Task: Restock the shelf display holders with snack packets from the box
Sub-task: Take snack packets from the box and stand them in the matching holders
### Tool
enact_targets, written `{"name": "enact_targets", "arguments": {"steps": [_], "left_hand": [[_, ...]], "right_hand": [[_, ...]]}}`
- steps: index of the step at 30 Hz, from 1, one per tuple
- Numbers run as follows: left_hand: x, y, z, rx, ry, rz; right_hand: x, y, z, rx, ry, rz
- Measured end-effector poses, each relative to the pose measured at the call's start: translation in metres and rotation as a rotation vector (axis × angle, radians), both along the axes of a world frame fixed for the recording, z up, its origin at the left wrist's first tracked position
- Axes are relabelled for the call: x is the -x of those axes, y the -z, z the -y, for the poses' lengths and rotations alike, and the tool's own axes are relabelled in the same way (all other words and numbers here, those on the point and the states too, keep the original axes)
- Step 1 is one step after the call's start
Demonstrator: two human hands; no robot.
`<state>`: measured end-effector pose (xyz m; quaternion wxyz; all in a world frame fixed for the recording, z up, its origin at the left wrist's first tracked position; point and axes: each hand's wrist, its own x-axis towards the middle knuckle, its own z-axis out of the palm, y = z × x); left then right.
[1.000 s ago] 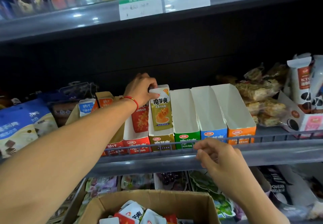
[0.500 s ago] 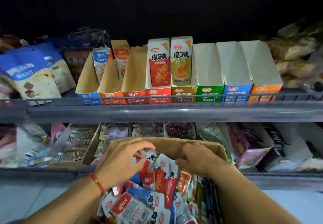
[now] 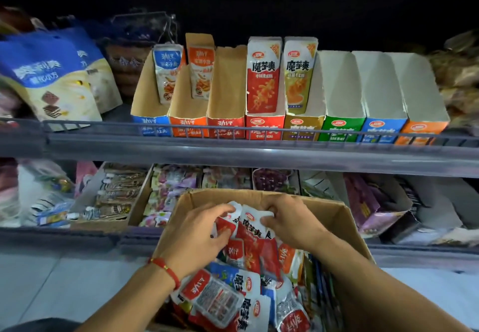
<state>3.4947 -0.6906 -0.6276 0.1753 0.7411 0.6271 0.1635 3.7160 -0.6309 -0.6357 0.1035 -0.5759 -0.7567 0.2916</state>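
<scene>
Left hand: the left hand (image 3: 197, 238) lay inside the cardboard box (image 3: 344, 217), fingers curled round the white top edge of a red snack packet (image 3: 250, 230).
Right hand: the right hand (image 3: 290, 221) pinched the same cluster of packets from the other side, fingertips nearly meeting the left's.
Key relation: the holders stood up and away from both hands, beyond the shelf rail (image 3: 233, 130); the packets' long axis would probably need turning upright to slot in, and the red holder sat about midway above the two hands.
Box contents: a loose heap of red, orange, blue and white packets lying flat or on edge.
Brown holders: the blue-fronted holder (image 3: 151, 126) and its orange-fronted neighbour (image 3: 188, 126) each held at least one upright packet; the third (image 3: 225, 126) looked empty.
Red holder (image 3: 264, 129): an upright red packet showed in it.
Olive holder (image 3: 302, 129): an upright yellow packet showed.
Green (image 3: 339, 129), blue (image 3: 378, 130), orange (image 3: 418, 132) holders: apparently empty, judged the main work remaining.
</scene>
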Motion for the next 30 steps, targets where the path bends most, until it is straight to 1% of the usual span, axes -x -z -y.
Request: {"name": "enact_targets", "arguments": {"steps": [1, 2, 4, 6, 8, 10, 12, 14, 15, 17, 20, 23, 28, 30], "left_hand": [[-0.002, -0.002, 0.000, 0.008, -0.016, 0.049], [-0.005, -0.005, -0.001, 0.055, -0.020, 0.119], [-0.013, -0.018, 0.000, 0.233, 0.011, 0.370], [-0.021, -0.029, 0.000, 0.393, 0.041, 0.601], [-0.028, -0.034, 0.001, 0.449, 0.055, 0.699], [-0.036, -0.036, 0.005, 0.486, 0.041, 0.821], [-0.041, -0.032, 0.008, 0.551, -0.005, 0.991], [-0.044, -0.028, 0.010, 0.575, -0.089, 1.108], [-0.046, -0.028, 0.011, 0.586, -0.116, 1.139], [-0.048, -0.029, 0.013, 0.611, -0.152, 1.174], [-0.047, -0.030, 0.014, 0.616, -0.222, 1.250], [-0.046, -0.033, 0.013, 0.615, -0.273, 1.305], [-0.045, -0.032, 0.014, 0.649, -0.305, 1.336], [-0.045, -0.030, 0.014, 0.625, -0.329, 1.337]], "right_hand": [[-0.006, -0.019, 0.005, -0.011, -0.039, -0.050], [-0.013, -0.034, 0.008, -0.013, -0.074, -0.099], [-0.028, -0.056, 0.014, -0.008, -0.141, -0.214], [-0.037, -0.068, 0.018, 0.051, -0.152, -0.398], [-0.041, -0.072, 0.019, 0.118, -0.068, -0.622], [-0.040, -0.071, 0.022, 0.134, 0.052, -0.770], [-0.038, -0.065, 0.024, 0.159, 0.147, -0.844], [-0.038, -0.059, 0.027, 0.283, 0.154, -0.846], [-0.036, -0.057, 0.030, 0.342, 0.132, -0.795], [-0.031, -0.053, 0.038, 0.389, 0.091, -0.706], [-0.023, -0.048, 0.043, 0.328, 0.189, -0.753], [-0.023, -0.049, 0.043, 0.258, 0.269, -0.755], [-0.013, -0.045, 0.048, 0.259, 0.301, -0.817], [-0.009, -0.041, 0.046, 0.278, 0.347, -0.896]]}}
